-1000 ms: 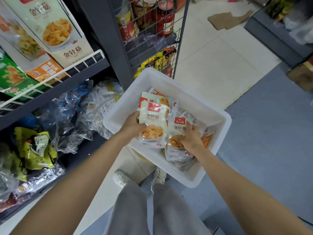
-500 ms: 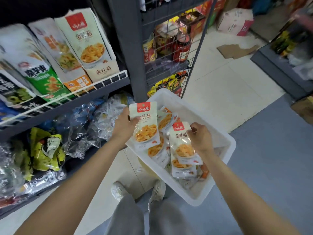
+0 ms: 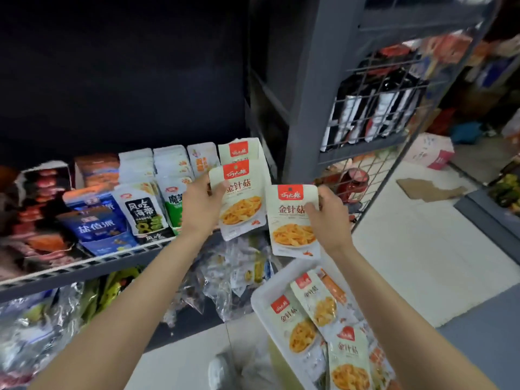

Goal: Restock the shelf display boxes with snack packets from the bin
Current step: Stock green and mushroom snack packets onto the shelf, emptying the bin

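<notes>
The grey metal shelf (image 3: 84, 266) runs across the left, its white wire front rail holding back a row of display boxes and upright snack packs. At the right end of that row stands a white display box (image 3: 239, 150) with a red logo, matching the packets being handled. A grey upright post and a wire rack (image 3: 374, 114) of dark bottles stand just right of it. Under the shelf lie loose clear plastic bags (image 3: 219, 285) of goods.

At the lower right sits the white bin (image 3: 261, 299), with several cream snack packets (image 3: 292, 325) with red logos and a picture of yellow strips lying flat in it, overlapping one another.

The left hand (image 3: 202, 204) holds one packet (image 3: 242, 201) upright by its left edge, thumb across the front, right in front of the white display box. The right hand (image 3: 326, 212) pinches a second packet (image 3: 292, 220) by its upper right corner, hanging upright above the bin and just right of the first packet. The two packets are close, edges nearly meeting; whether they touch cannot be told. Both hands are raised, well apart from each other.

A flattened piece of cardboard (image 3: 430, 190) lies on the pale tiled floor at the right.
</notes>
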Tool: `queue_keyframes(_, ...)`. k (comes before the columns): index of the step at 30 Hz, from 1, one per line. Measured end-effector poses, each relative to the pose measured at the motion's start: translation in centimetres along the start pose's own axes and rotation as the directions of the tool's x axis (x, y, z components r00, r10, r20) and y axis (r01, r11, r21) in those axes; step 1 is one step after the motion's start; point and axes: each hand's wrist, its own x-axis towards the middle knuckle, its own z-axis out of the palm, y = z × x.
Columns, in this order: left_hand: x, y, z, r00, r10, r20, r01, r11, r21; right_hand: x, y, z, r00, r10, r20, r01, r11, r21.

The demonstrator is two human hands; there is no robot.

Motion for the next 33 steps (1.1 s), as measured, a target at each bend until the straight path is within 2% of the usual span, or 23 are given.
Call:
queue_keyframes(2, 3.1, 0.1, -1.4, 0.997, -0.024, -0.067, 0.019, 0.996, -0.082, 1.5, -2.1, 0.8, 0.998, -0.015, -0.055, 0.017, 0.999, 0.033)
queue_keyframes(5, 7.4, 0.5, -2.1, 0.992, -0.046, -0.117, 0.032, 0.993, -0.116, 3.3, -4.4, 1.7, 0.995, -0.031, -0.094, 0.038, 0.996, 0.079)
queue_keyframes(10, 12.1, 0.4, -0.5, 0.997, -0.067, -0.050, 0.059, 0.988, -0.143, 5.9, -7.0, 2.8, 0.991, -0.058, -0.123, 0.075, 0.988, 0.134)
queue_keyframes(15, 14.0, 0.2, 1.2, 0.995, -0.057, 0.082, 0.052, 0.996, 0.069, 7.7, -8.0, 3.8, 0.990, -0.051, -0.128, 0.059, 0.996, 0.063)
queue_keyframes(18, 15.0, -0.6, 1.9, 0.984, -0.017, 0.175, -0.008, 0.990, 0.144, 8.3, -7.9, 4.1, 0.989, -0.023, -0.144, 0.030, 0.999, 0.044)
queue_keyframes(20, 15.5, -1.1, 1.9, 0.983, 0.012, 0.186, -0.050, 0.978, 0.202, 8.5, -7.7, 4.2, 0.990, -0.008, -0.137, 0.011, 1.000, 0.025)
queue_keyframes(28, 16.6, -2.0, 1.2, 0.936, 0.115, 0.334, -0.270, 0.843, 0.465, 10.0, -7.3, 4.3, 0.991, -0.051, -0.123, 0.046, 0.998, -0.040)
queue_keyframes(31, 16.8, -2.2, 1.1, 0.913, 0.085, 0.398, -0.260, 0.874, 0.411, 10.5, -7.6, 4.6, 0.993, -0.075, -0.089, 0.073, 0.997, -0.031)
queue_keyframes(33, 16.8, -2.3, 0.8, 0.914, 0.090, 0.395, -0.202, 0.947, 0.251, 11.2, -7.7, 5.1, 0.994, -0.091, -0.057, 0.088, 0.995, -0.041)
